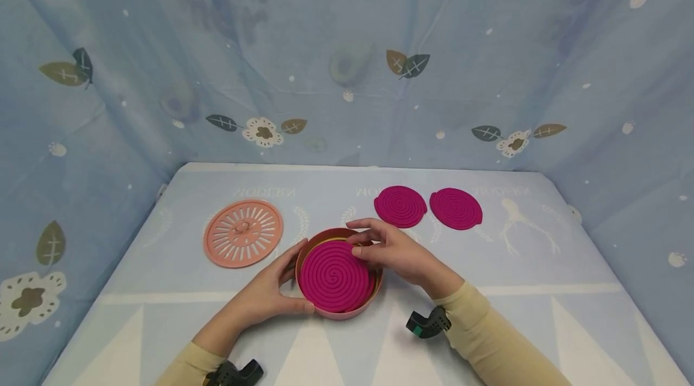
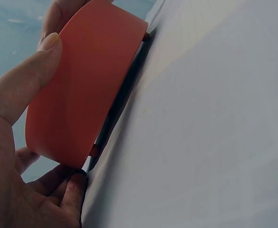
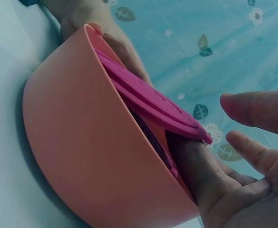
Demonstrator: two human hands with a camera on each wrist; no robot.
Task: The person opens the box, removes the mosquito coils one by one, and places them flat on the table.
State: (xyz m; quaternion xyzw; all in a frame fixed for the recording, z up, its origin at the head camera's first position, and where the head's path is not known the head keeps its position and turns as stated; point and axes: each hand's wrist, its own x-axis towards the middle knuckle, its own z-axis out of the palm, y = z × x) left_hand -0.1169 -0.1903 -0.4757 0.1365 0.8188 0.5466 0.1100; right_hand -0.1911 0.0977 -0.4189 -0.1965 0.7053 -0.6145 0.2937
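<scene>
A round orange holder (image 1: 337, 316) with small feet stands on the table. My left hand (image 1: 268, 295) grips its left side, fingers behind and thumb at the near rim. In the left wrist view, its smooth outer wall (image 2: 77, 90) lies between thumb and fingers. A magenta spiral coaster (image 1: 333, 274) lies tilted in the holder, its right edge raised. Beneath it shows the edge of another magenta piece (image 3: 165, 156). My right hand (image 1: 393, 253) is at the right rim, one finger tucked under the raised coaster (image 3: 153, 102), thumb apart from it.
An orange slotted lid (image 1: 243, 233) with a central knob lies flat at left. Two more magenta spiral coasters (image 1: 400, 206) lie side by side behind the right hand. A patterned blue curtain (image 1: 347, 61) hangs behind and around the table (image 1: 542, 338).
</scene>
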